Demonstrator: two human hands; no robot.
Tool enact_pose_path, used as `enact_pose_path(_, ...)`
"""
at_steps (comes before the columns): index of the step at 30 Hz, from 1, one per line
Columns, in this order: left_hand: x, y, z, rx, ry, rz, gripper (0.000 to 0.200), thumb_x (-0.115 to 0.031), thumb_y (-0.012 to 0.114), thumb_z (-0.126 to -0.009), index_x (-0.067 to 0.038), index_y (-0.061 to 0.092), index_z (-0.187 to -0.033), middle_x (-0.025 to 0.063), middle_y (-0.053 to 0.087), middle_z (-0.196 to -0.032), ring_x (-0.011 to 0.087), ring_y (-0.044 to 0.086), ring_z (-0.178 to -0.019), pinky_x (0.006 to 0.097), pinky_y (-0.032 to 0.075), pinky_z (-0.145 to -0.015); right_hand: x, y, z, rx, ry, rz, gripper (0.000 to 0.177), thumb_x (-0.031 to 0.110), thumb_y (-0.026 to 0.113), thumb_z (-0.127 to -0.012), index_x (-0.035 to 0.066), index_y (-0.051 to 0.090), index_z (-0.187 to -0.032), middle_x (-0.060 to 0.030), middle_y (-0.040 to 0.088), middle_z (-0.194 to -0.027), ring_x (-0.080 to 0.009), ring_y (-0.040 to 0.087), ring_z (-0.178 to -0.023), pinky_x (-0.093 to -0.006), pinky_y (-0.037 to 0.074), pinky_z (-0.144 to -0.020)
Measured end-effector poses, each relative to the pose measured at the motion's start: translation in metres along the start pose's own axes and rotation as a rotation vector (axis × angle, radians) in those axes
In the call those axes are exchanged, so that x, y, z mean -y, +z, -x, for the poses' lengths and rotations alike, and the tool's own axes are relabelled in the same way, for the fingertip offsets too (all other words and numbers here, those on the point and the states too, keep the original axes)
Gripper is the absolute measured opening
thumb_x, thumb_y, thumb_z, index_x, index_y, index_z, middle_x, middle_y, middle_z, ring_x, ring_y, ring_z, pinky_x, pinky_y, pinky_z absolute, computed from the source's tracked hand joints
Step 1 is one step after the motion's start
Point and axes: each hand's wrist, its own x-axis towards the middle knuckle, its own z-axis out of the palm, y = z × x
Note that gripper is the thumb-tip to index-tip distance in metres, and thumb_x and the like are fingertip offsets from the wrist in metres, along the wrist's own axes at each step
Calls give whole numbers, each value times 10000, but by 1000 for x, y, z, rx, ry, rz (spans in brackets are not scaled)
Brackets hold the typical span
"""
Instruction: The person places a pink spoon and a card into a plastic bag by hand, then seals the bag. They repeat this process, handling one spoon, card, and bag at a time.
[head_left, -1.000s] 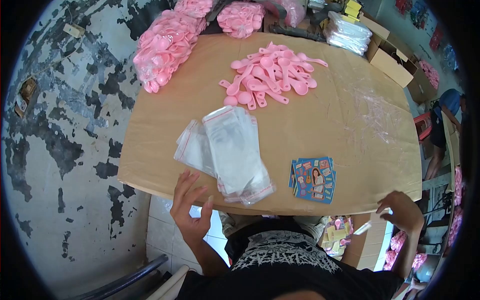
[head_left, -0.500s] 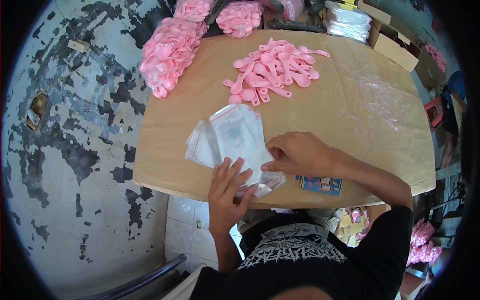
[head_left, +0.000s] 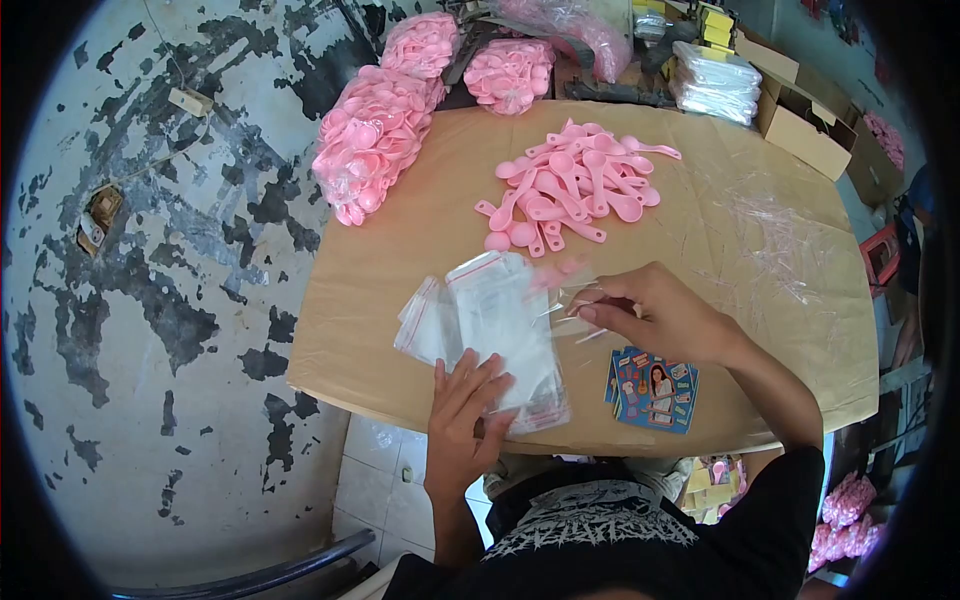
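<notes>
My left hand (head_left: 468, 420) lies with fingers spread on a stack of clear plastic bags (head_left: 500, 320) with red seal strips. To the right of the stack, my right hand (head_left: 660, 315) is closed in a pinch on a thin clear plastic bag (head_left: 570, 305). Something pink and blurred shows at that bag's far end; I cannot make out whether it is inside. Blue printed cards (head_left: 655, 390) with a person's picture lie just below my right hand. Beyond the bags is a loose pile of pink plastic spoons (head_left: 575, 185).
Bulging bags of pink spoons (head_left: 375, 140) stand at the table's far left. Thin clear plastic strips (head_left: 775, 235) are scattered at the right. A stack of packaged plastic (head_left: 715, 85) and an open cardboard box (head_left: 805, 125) sit at the back right. Another person (head_left: 915, 230) is at the far right.
My right hand has drawn a clear bag away from the stack, to the right. The blue cards, partly covered before by my right arm, now show more fully. The view has shifted slightly.
</notes>
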Motion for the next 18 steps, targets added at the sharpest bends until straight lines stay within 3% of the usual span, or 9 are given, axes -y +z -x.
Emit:
enact_pose_path(1, -7, -4, -3, 8, 25, 13, 297, -105, 585, -885, 22, 657, -1143, 170, 616, -1270, 356, 511, -1269, 446, 368, -1089, 8, -3, 4, -10, -14, -29, 187, 130, 613, -914, 21, 692, -1044, -167, 692, -822, -250, 676, -700, -329, 512, -658)
enact_pose_path(3, -28, 17, -3, -34, -112, 671, 332, -178, 523, -960, 56, 625, -1171, 196, 606, -1271, 334, 517, -1262, 443, 375, -1084, 16, 0, 16, 91, -97, -87, 190, 160, 635, -910, 26, 694, -1031, -153, 692, -823, -249, 670, -682, -324, 510, -641)
enact_pose_path(5, -49, 33, -9, -33, -227, 986, 392, -235, 464, -1014, 85, 587, -1203, 220, 596, -1267, 315, 524, -1251, 442, 388, -1073, 23, 3, 28, 191, -98, -65, 200, 183, 652, -904, 34, 692, -1031, -138, 693, -823, -251, 663, -668, -326, 510, -630)
enact_pose_path(7, -62, 37, -33, 28, -296, 957, 450, -276, 407, -1048, 107, 543, -1241, 243, 587, -1258, 301, 532, -1237, 442, 408, -1055, 26, -4, 38, 264, -24, 46, 213, 199, 663, -896, 46, 688, -1042, -121, 692, -823, -256, 657, -659, -335, 512, -625)
enact_pose_path(8, -56, 46, -35, -33, -298, 1061, 425, -247, 404, -1048, 77, 479, -1312, 242, 598, -1233, 313, 579, -1183, 444, 445, -1022, 15, -7, 45, 179, -88, 93, 249, 240, 693, -873, 48, 686, -1031, -110, 685, -809, -266, 644, -641, -346, 512, -615)
enact_pose_path(11, -52, 53, -44, -167, -314, 1339, 410, -233, 390, -1052, 50, 435, -1344, 242, 613, -1194, 327, 614, -1127, 450, 473, -994, -27, -22, 69, -44, -285, 678, 287, 283, 733, -837, 48, 695, -997, -109, 688, -812, -282, 640, -638, -352, 517, -617)
enact_pose_path(14, -58, 61, -53, -234, -377, 1317, 339, -128, 488, -1012, 31, 456, -1310, 201, 656, -1097, 316, 663, -1022, 454, 519, -937, -66, -26, 86, -54, -156, 477, 325, 303, 769, -809, 24, 696, -958, -91, 671, -768, -229, 621, -609, -324, 510, -605)
enact_pose_path(17, -55, 77, -54, -293, -296, 1297, 321, -86, 555, -978, 31, 488, -1269, 174, 670, -1060, 301, 675, -995, 451, 535, -918, -89, -37, 97, -38, 317, 19, 277, 244, 752, -847, 11, 693, -985, -53, 650, -726, -129, 572, -601, -279, 491, -588)
enact_pose_path(18, -51, 81, -55, -308, -243, 1309, 317, -75, 576, -966, 31, 499, -1255, 166, 673, -1051, 296, 677, -989, 449, 540, -913, -90, -37, 97, -57, 334, -91, 253, 219, 737, -864, 8, 692, -995, -43, 645, -721, -106, 560, -615, -269, 485, -588)
